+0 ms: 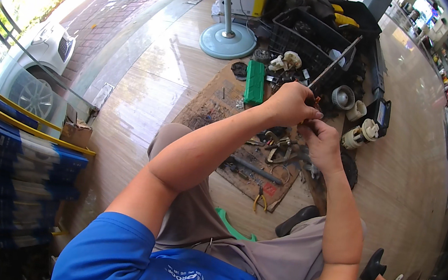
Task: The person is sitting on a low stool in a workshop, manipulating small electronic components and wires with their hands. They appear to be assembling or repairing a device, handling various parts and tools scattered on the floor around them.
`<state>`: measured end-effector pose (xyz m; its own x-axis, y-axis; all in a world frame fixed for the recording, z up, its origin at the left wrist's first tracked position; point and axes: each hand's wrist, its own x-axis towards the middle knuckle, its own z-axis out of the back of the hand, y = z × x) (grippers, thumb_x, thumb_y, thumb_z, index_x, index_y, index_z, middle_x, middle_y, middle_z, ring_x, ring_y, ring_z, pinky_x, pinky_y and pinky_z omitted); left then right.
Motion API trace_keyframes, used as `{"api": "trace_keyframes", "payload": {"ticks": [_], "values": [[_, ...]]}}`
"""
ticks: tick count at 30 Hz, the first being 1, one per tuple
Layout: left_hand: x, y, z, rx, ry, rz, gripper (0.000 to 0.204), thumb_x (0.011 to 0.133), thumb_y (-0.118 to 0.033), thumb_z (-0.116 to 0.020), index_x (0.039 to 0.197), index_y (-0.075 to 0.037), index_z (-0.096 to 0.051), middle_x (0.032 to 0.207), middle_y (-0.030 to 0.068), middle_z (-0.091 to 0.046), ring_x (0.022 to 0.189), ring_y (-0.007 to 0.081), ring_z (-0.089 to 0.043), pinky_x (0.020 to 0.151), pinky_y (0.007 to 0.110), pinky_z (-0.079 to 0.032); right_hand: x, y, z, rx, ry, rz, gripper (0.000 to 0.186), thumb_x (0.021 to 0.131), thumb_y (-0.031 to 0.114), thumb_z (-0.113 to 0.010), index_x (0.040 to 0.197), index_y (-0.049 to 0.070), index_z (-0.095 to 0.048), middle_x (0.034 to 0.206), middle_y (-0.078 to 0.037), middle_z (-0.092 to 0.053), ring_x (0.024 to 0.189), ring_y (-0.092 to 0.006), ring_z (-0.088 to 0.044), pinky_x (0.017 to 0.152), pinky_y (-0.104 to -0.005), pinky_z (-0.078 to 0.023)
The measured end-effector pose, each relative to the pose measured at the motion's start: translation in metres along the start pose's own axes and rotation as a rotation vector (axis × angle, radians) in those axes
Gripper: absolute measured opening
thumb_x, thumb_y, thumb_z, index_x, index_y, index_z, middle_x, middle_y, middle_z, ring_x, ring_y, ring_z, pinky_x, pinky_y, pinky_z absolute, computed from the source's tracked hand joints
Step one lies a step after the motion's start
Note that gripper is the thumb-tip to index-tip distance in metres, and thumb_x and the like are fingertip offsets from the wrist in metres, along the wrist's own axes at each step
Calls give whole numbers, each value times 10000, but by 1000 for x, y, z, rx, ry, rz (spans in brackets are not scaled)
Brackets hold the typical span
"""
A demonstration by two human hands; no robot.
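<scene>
My left hand (293, 105) is closed, its fingers bent, and a long thin grey rod (335, 63) slants up and away to the right from it. Just below, my right hand (324, 145) is pinched, its fingertips almost meeting the left ones. A small orange-brown piece (317, 101) shows between the fingers; most of it is hidden. Under the hands, a dirty cardboard sheet (206, 104) carries a metal clamp-like tool (279, 149), a dark grey bar (256, 170) and yellow-handled pliers (260, 200). Left of them lies a green case (254, 83).
Beyond the hands stands a black crate (299, 31) of parts. White pump-like parts (360, 134) and a round metal part (343, 97) lie right. A fan's round base (228, 41) is at the far side. Another person's foot (373, 265) shows lower right.
</scene>
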<state>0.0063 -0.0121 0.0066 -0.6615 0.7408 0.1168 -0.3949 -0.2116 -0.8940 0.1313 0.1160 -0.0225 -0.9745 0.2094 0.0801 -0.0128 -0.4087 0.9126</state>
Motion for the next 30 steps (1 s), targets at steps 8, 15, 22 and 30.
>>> {"api": "trace_keyframes", "payload": {"ticks": [8,15,22,30], "values": [[0,0,5,-288,150,27,197,867,-150,-769,955,20,-728,738,23,-683,649,69,-587,605,240,-487,1,9,18,146,211,-170,120,932,91,-655,1008,13,-707,727,61,-577,635,-34,-478,565,-213,-372],[-5,2,7,-956,383,-7,120,919,-128,-713,896,-23,-659,698,-9,-587,568,54,-480,488,192,-344,-9,-1,8,860,325,-21,214,968,208,-665,1107,46,-672,796,61,-581,598,-32,-423,515,-191,-313],[1,28,-5,-1196,520,-52,160,931,-140,-684,1028,-17,-656,815,61,-679,617,101,-596,520,211,-443,-11,-8,4,1057,418,-106,209,997,225,-617,1112,54,-657,748,52,-541,579,-43,-402,495,-195,-296],[2,20,-7,-1117,349,19,198,934,-171,-695,1062,-26,-655,810,39,-659,614,91,-579,511,212,-431,-13,-3,2,948,264,-111,184,1012,245,-596,1045,74,-657,741,53,-533,587,-33,-421,508,-179,-314]]}}
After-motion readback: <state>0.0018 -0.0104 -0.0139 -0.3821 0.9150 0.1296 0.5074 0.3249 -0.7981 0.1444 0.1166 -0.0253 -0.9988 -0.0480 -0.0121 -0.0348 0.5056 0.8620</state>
